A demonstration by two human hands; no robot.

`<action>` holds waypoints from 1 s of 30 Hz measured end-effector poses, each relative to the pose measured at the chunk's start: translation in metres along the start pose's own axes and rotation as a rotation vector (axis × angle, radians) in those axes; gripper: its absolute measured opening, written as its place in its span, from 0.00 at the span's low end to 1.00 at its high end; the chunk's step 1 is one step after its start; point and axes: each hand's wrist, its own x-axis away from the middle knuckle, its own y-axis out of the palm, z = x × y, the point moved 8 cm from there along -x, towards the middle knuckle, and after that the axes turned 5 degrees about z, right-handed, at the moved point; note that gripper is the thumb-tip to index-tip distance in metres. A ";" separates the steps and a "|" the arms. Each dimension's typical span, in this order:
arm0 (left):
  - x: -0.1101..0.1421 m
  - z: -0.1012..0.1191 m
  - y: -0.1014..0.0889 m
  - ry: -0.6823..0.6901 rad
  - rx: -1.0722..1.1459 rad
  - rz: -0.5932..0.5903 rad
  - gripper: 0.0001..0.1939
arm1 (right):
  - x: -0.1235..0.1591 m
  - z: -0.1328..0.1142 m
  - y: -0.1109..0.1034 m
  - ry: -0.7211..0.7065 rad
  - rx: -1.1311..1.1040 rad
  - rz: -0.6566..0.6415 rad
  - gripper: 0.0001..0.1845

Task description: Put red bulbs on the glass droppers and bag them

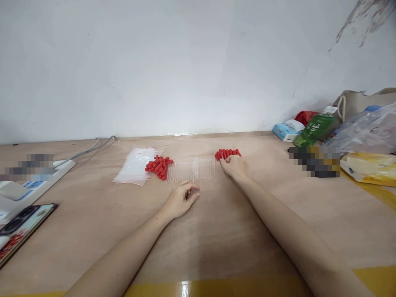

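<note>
flat bags [133, 165] lie left of clear tubes [180, 171] near the unclenched left hand [182, 199]; right hand [235, 166], grip unclear, touches red bulbs [227, 152].

Bags [131, 168] left of bulbs [159, 167]; tubes [189, 170] right of bulbs

desk [192, 243]: wood-look top, yellow strip along front edge and at right
wall [161, 66]: pale, brownish smear top right
power strip [37, 190]: white and blue, far left, partly pixelated
cable [89, 152]: grey, runs from strip back toward wall
phone [31, 222]: left, just in front of strip, cameras up, floral back
tissue pack [284, 133]: blue, back right, red packet [306, 117] behind
bottle [315, 130]: green, white cap, tilted
bags: beige bag [355, 98] with cord handle, clear plastic bag [368, 130] in front
dark item [312, 165]: pixelated, below bottle
yellow packet [371, 168]: right edge
</note>
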 end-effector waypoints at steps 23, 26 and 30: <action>-0.006 -0.007 -0.049 0.016 -0.212 0.442 0.08 | 0.030 -0.044 0.015 -0.228 0.245 -0.024 0.16; -0.003 -0.029 -0.098 -0.082 -0.410 0.761 0.10 | 0.035 -0.046 0.006 -0.241 0.211 0.078 0.15; -0.003 -0.061 -0.127 -0.225 -0.569 0.808 0.10 | 0.042 -0.050 0.001 -0.277 0.161 0.153 0.13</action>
